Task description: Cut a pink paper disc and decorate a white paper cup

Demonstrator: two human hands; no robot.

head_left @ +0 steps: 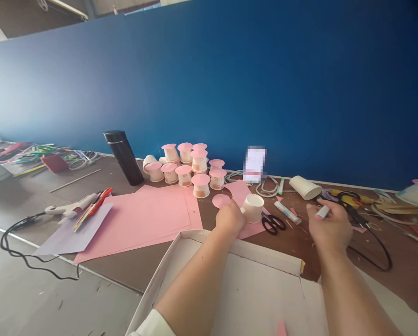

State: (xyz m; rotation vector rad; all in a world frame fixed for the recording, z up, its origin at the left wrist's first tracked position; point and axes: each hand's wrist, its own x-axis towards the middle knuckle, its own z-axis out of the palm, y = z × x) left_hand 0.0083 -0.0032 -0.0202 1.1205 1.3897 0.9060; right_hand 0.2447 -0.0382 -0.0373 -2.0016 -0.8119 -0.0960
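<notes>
My left hand (231, 218) is curled, its fingers closed against the left side of a white paper cup (253, 208) that stands upside down; the fingertips are partly hidden. Behind that hand lies a pink paper disc (221, 200). In my right hand (330, 228), a white marker with a pink end (322, 212) is held between thumb and fingers. Black-handled scissors (274, 223) and a white glue tube or thick marker (287, 213) lie on the brown table between the hands. Another white paper cup (305, 187) rests on its side beyond my right hand.
Several cups with pink disc tops (201, 185) stand grouped at the back. Left are pink sheets (152, 210), a glue gun (72, 206), a red cutter (93, 207) and a black flask (124, 158). An open cardboard box (265, 284) lies under my forearms; cables (373, 238) lie right.
</notes>
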